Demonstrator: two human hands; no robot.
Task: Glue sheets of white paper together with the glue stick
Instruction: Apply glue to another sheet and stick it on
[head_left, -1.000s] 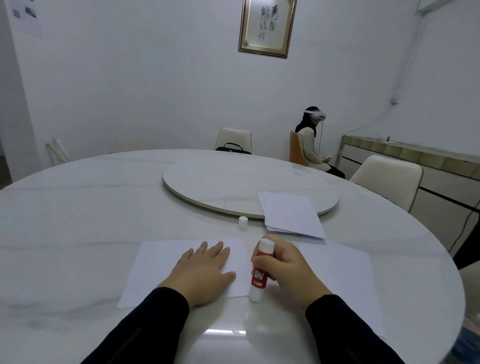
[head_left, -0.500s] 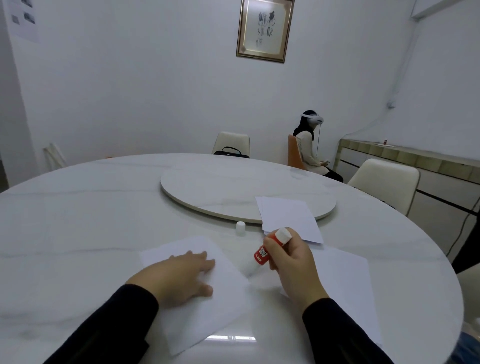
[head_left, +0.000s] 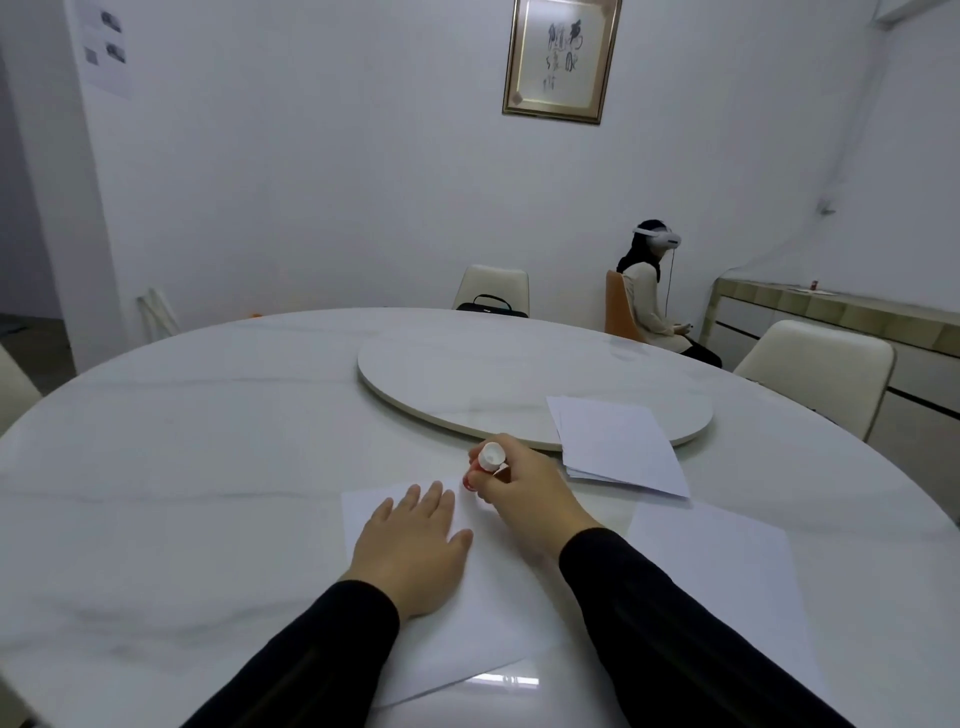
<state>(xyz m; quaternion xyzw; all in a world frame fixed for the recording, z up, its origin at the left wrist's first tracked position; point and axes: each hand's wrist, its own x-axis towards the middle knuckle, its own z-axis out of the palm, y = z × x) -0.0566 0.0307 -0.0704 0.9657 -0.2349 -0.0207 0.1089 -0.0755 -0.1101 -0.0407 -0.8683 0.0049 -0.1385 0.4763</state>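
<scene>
The right hand (head_left: 524, 491) grips the glue stick (head_left: 485, 467), tip down at the far edge of the sheet (head_left: 483, 613) on the counter (head_left: 208, 467), just beyond the left hand (head_left: 415, 545) lying flat, fingers spread, pinning it.

Both arms are clad in long black sleeves. The left sleeve (head_left: 311, 660) ends at the wrist in a plain, snug cuff with no button or band showing. The right sleeve (head_left: 670, 634) ends the same way, its cuff edge cutting straight across the wrist. The cloth looks smooth and matte, with faint lengthwise creases or seams running along each forearm. No logo, stripe or print can be made out on either sleeve. The left hand (head_left: 410, 551) and the right hand (head_left: 524, 493) are bare: no glove, ring, watch or bracelet shows. Nothing else of the person's clothing is in view.
</scene>
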